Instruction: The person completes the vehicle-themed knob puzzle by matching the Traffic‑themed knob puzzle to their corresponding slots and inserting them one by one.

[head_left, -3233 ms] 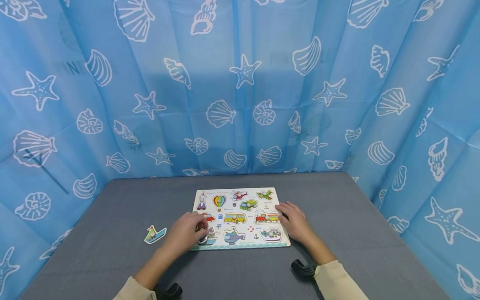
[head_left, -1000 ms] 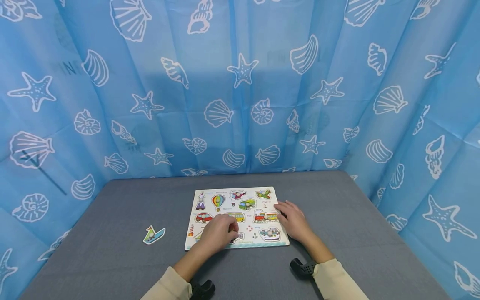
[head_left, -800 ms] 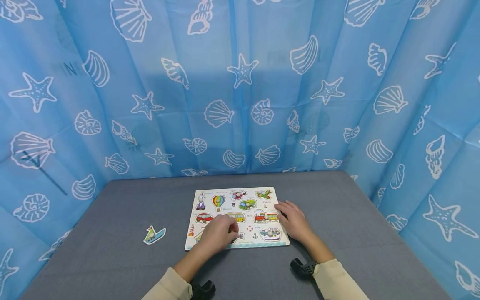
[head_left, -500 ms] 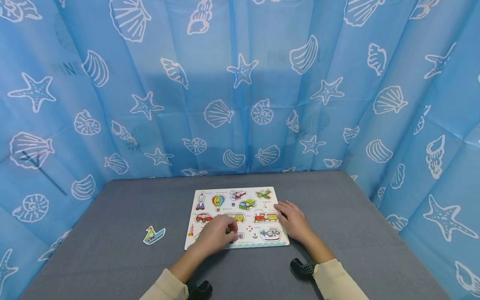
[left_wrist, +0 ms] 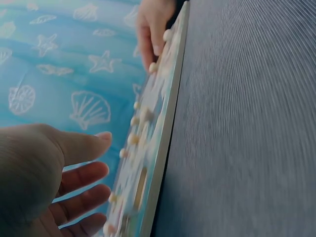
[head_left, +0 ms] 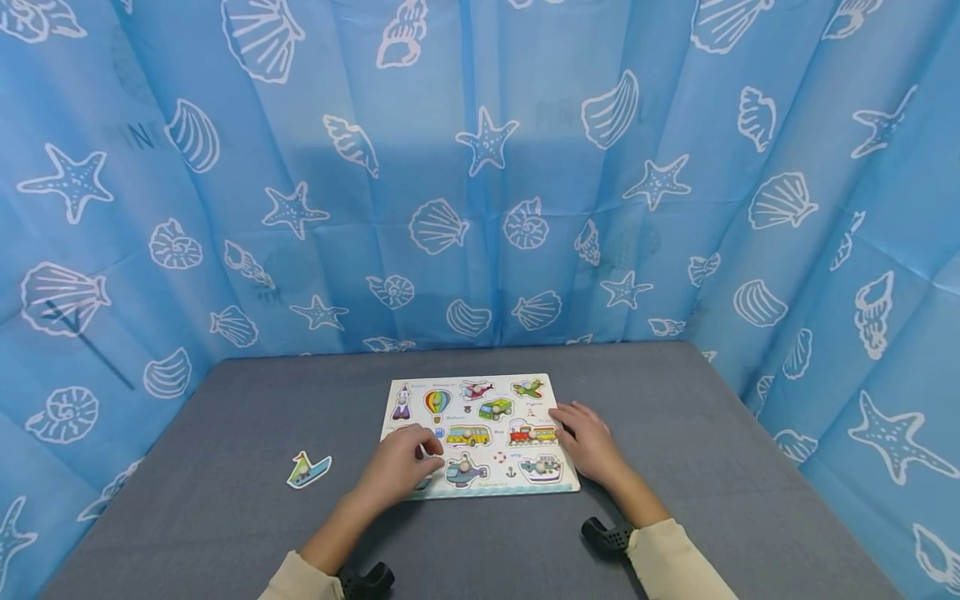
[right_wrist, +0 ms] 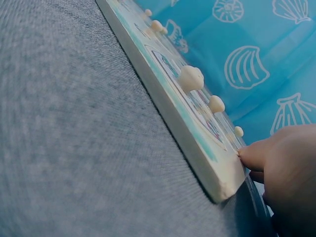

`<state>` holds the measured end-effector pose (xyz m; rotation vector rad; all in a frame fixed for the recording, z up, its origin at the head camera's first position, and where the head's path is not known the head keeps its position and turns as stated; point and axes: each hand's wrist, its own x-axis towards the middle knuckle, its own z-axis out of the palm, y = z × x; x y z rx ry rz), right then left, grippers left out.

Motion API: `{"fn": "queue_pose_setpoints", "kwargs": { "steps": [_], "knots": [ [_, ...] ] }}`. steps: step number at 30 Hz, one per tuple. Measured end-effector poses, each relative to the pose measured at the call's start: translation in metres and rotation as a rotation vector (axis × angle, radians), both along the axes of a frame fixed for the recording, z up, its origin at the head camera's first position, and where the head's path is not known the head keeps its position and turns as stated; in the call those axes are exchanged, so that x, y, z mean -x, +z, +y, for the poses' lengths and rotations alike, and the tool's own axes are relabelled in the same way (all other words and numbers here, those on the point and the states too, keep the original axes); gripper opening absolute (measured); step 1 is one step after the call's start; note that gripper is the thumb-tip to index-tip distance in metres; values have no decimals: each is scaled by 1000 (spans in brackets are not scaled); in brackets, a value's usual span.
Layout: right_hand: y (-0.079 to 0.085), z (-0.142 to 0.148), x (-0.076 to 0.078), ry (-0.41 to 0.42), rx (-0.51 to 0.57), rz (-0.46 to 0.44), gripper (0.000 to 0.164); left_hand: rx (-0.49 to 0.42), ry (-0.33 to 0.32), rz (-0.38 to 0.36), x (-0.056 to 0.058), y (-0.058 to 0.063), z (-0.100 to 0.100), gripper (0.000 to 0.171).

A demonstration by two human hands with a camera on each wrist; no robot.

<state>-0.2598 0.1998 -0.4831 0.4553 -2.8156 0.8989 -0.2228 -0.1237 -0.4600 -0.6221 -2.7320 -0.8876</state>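
A white wooden peg puzzle board [head_left: 491, 489] with vehicle pieces lies on the table. My left hand [head_left: 401, 461] hovers over its lower left part, fingers spread and holding nothing; in the left wrist view the thumb [left_wrist: 86, 145] stands apart from the other fingers. Just right of that hand, the submarine piece [head_left: 467, 473] sits in its recess. My right hand [head_left: 588, 442] rests at the board's right edge, fingertips touching it. A loose sailboat piece [head_left: 308, 471] lies on the table left of the board. The red car is mostly hidden behind my left hand.
Other knobbed pieces sit in the board, among them the yellow bus [head_left: 468, 436], the train [head_left: 531, 433] and the ship [head_left: 541, 469]. Grey cloth covers the table [head_left: 247, 433]. A blue shell-patterned curtain [head_left: 480, 250] hangs behind it.
My left hand moved from the board's left to the submarine's recess, let go of the submarine there, then lifted back left. My right hand stayed at the board's edge.
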Motion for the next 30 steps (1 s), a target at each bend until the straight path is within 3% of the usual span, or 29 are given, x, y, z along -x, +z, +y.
{"fn": "queue_pose_setpoints", "kwargs": {
  "steps": [9,19,25,30],
  "knots": [
    [0,0,-1,-3,-2,-11,38,-38,75,-30,-6,0,-31,19],
    [-3,0,0,5,4,-9,39,24,171,-76,-8,0,-73,17],
    [-2,0,-1,9,15,-9,39,59,237,-60,-11,0,-100,13],
    [-2,2,-1,11,12,3,39,67,249,-16,-14,2,-119,12]
  ]
}}
